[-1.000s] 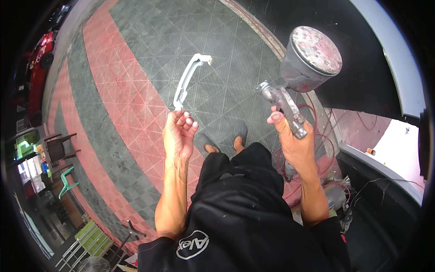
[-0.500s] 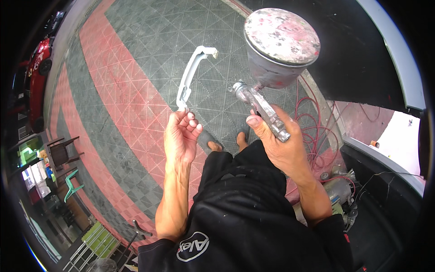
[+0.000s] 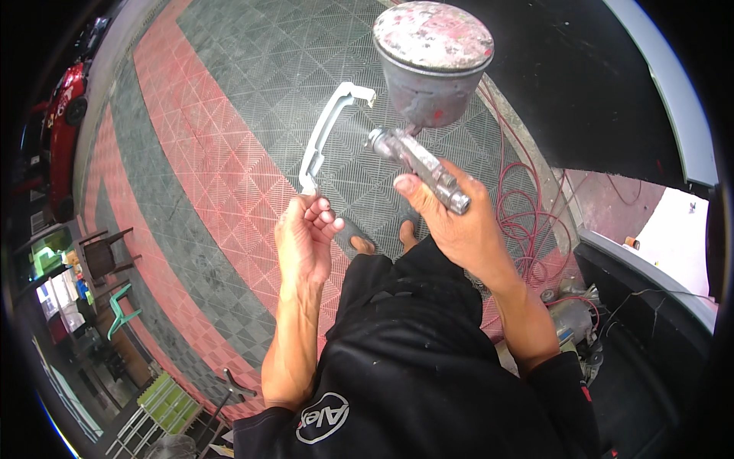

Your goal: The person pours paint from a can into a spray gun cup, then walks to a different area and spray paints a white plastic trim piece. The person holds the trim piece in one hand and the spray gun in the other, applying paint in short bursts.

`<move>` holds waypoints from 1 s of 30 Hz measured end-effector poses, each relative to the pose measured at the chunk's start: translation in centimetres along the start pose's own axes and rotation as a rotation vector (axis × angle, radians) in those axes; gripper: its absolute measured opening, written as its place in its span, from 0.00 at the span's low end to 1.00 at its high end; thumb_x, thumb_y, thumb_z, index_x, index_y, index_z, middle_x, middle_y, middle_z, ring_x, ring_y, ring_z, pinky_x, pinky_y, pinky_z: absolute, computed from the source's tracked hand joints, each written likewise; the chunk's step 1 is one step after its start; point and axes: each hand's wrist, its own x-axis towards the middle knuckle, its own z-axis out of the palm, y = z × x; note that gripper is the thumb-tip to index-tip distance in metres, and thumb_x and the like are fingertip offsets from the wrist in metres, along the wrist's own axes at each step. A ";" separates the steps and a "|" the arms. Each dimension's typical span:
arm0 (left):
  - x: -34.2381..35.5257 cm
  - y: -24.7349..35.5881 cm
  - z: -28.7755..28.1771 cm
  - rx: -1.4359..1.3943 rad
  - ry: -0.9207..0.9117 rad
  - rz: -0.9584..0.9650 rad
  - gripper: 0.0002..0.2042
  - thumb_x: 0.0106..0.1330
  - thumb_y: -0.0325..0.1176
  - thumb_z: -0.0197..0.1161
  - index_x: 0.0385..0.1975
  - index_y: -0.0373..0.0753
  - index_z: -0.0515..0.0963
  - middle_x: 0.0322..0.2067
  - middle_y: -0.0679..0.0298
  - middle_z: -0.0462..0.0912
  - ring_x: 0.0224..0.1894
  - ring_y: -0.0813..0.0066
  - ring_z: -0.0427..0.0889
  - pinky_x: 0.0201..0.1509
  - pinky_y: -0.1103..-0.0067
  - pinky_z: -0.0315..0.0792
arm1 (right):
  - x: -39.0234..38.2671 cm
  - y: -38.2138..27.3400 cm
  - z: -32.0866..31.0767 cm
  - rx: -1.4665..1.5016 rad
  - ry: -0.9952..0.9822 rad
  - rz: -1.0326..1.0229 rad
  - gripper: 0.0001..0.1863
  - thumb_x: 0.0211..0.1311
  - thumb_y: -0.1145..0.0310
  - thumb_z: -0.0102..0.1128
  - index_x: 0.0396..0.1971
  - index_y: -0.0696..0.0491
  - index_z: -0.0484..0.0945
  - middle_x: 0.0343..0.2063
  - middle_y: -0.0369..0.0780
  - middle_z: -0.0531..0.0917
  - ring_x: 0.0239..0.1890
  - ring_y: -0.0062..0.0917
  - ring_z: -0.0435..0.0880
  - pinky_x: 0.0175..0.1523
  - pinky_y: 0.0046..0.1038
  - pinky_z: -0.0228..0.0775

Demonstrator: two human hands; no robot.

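My left hand [image 3: 304,233] pinches the lower end of a white, curved, handle-like part [image 3: 327,126], which stands up above the fingers with its top end bent to the right. My right hand [image 3: 451,214] grips a paint-smeared metal spray gun [image 3: 413,161] with a large round cup [image 3: 432,92] on top, its lid blotched pink and white. The gun's nozzle faces left toward the white part, a short gap from it. The fingers on the gun's trigger side are mostly hidden.
I stand on a grey-and-red tiled floor [image 3: 229,115]. Red hoses [image 3: 520,206] lie coiled at the right beside a dark panel [image 3: 596,92] and metal equipment [image 3: 569,321]. At the left are a red car [image 3: 61,122], a wooden chair [image 3: 103,252], a teal stool [image 3: 118,306] and a green-topped rack [image 3: 157,394].
My right hand has brought the spray gun leftward and up, closer to the white part. My left hand has moved slightly right and down, and the part leans a little more to the right.
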 end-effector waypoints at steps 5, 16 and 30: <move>-0.5 0.2 -0.1 -0.009 0.000 -0.007 0.08 0.77 0.32 0.62 0.42 0.33 0.80 0.32 0.63 0.83 0.30 0.78 0.82 0.37 0.74 0.87 | 2.1 1.4 0.1 -0.126 0.139 -0.150 0.20 0.78 0.55 0.71 0.47 0.61 0.86 0.23 0.32 0.81 0.27 0.11 0.75 0.31 0.24 0.67; -0.6 0.1 -0.7 0.000 -0.005 0.029 0.07 0.79 0.31 0.62 0.39 0.34 0.80 0.32 0.62 0.84 0.30 0.77 0.83 0.35 0.74 0.88 | 3.0 0.8 -0.3 -0.135 0.115 -0.065 0.22 0.77 0.53 0.71 0.43 0.60 0.86 0.21 0.30 0.76 0.25 0.10 0.70 0.29 0.24 0.62; 0.1 0.2 -1.0 -0.028 0.026 0.001 0.08 0.77 0.33 0.62 0.42 0.33 0.79 0.32 0.63 0.83 0.30 0.77 0.82 0.37 0.74 0.88 | -1.0 1.7 -0.1 0.058 -0.138 0.132 0.19 0.77 0.58 0.72 0.53 0.59 0.86 0.25 0.30 0.82 0.29 0.10 0.82 0.31 0.18 0.74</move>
